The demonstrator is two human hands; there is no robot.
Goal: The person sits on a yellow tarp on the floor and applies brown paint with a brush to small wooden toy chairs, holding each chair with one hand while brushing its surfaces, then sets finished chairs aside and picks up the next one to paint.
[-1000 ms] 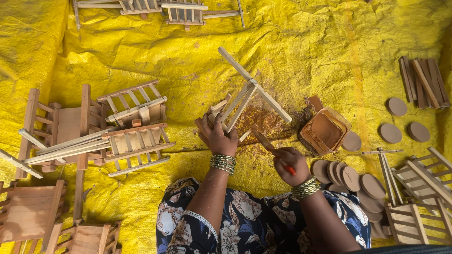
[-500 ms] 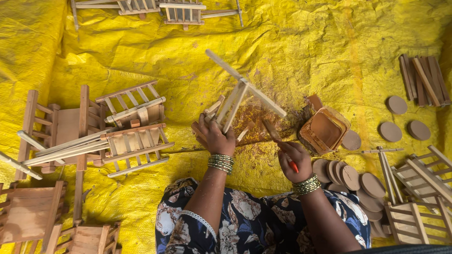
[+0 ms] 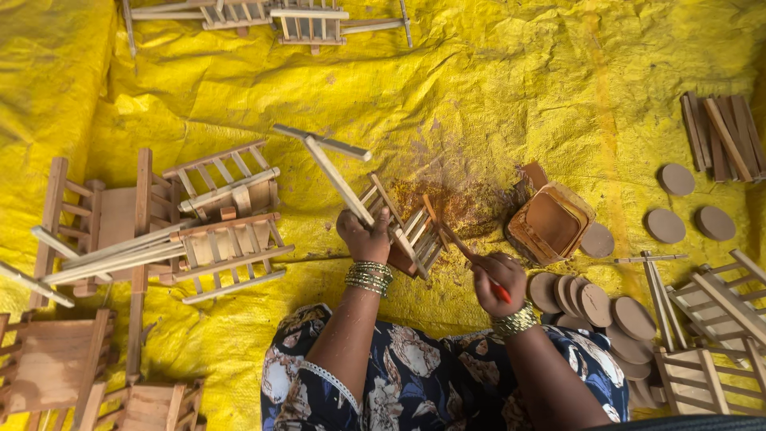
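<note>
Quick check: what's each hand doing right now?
Left hand: closed, holding the small wooden chair frame.
Right hand: closed, holding a brush against that frame.

One head camera looks steeply down, close above the yellow sheet (image 3: 495, 88).

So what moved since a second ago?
The left hand has turned the little wooden frame, so its long sticks swung up and to the left. The right hand raised the brush toward the frame. The tub of brown stain, the wooden discs and the other frames on the yellow sheet stayed put.
</note>
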